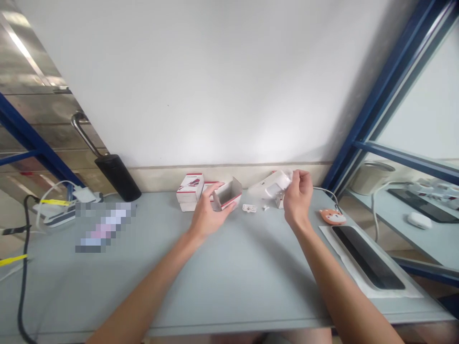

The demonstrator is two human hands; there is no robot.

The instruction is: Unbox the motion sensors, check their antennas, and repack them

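Observation:
My left hand (210, 215) grips a small open box (228, 195), white with red edging, tilted so its grey inside shows. Beside it on the left, white boxes with red print (190, 188) are stacked near the wall. My right hand (298, 196) is closed on a white object (274, 184), partly blurred, held above the table at the right. Between my hands, a small white flat part (249, 208) and a tiny white piece (266, 208) lie on the table. Part of another box shows under the white object.
A black cylinder (118, 177) with a metal handle and a power strip (71, 210) with cables stand at the left of the grey table (229, 286). An orange animal-faced item (333, 217) and a dark-topped device (367, 257) on white paper lie at the right.

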